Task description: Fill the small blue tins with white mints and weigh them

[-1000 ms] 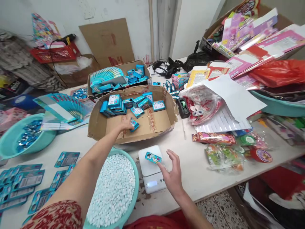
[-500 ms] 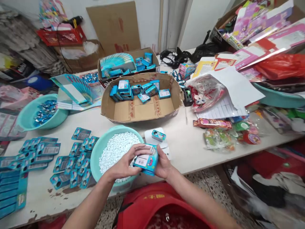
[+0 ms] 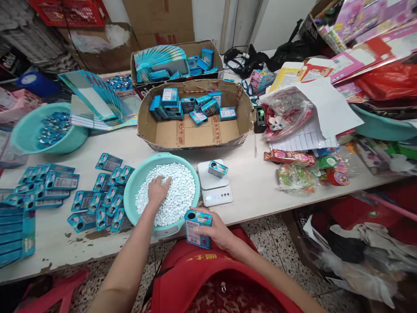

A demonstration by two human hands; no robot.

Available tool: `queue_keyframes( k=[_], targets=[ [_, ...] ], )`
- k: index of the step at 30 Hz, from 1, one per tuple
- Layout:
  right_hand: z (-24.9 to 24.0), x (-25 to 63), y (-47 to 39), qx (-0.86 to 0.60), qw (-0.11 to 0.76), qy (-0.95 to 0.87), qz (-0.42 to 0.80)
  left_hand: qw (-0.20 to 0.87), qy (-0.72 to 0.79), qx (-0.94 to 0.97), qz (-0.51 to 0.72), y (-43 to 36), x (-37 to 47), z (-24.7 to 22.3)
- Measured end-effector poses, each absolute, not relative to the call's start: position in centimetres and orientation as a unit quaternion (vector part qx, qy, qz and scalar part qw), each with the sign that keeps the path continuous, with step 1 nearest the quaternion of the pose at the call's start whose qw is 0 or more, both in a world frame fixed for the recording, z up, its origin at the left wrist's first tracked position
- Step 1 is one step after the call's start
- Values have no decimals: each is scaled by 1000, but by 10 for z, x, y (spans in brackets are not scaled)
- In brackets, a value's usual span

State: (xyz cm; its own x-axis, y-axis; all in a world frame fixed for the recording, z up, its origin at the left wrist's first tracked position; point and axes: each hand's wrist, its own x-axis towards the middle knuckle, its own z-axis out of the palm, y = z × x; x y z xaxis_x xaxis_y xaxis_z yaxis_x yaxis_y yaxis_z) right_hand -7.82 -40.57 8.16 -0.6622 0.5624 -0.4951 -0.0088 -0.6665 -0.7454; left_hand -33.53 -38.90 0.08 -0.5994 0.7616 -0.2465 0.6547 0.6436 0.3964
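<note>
My left hand (image 3: pixel 158 190) rests in the white pellets (image 3: pixel 179 191) that fill a turquoise basin (image 3: pixel 129 195); its fingers are spread and their tips sink among the pellets. My right hand (image 3: pixel 213 228) is wrapped round a blue box (image 3: pixel 198 234), held upright past the table's front edge, with a dark round hole in its top. Behind that hand, a white scale (image 3: pixel 217 196) carries another blue box (image 3: pixel 218 168) lying on its plate. Left of the basin lie several blue boxes (image 3: pixel 114 198) with round holes.
An open cardboard box (image 3: pixel 195 141) with several blue boxes stands behind the basin. At the left is a turquoise bowl (image 3: pixel 70 138) of shiny blue pieces. Bagged items (image 3: pixel 298 178) and loose papers (image 3: pixel 321 108) lie at the right. The table's front edge runs close to my body.
My left hand has left the blue box and moved left into the pellets. My right hand alone now holds the box, lower and upright. The view has tilted down, showing the scale more fully.
</note>
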Motion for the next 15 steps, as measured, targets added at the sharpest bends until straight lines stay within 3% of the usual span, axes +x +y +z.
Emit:
queue_keyframes(
  k=[3, 8, 10, 15],
  targets=[
    [84, -81, -398, -423, 209, -427, 771, 252, 884, 348, 188, -384, -325, 4],
    [92, -101, -372, -471, 266, -554, 633, 372, 800, 116, 457, -382, -320, 8],
    [93, -113, -361, -465, 276, -609, 581, 392, 763, 73, 509, -382, -321, 14],
    [91, -148, -346, -425, 260, -723, 478, 457, 638, 8, 620, -384, -323, 58]
  ],
)
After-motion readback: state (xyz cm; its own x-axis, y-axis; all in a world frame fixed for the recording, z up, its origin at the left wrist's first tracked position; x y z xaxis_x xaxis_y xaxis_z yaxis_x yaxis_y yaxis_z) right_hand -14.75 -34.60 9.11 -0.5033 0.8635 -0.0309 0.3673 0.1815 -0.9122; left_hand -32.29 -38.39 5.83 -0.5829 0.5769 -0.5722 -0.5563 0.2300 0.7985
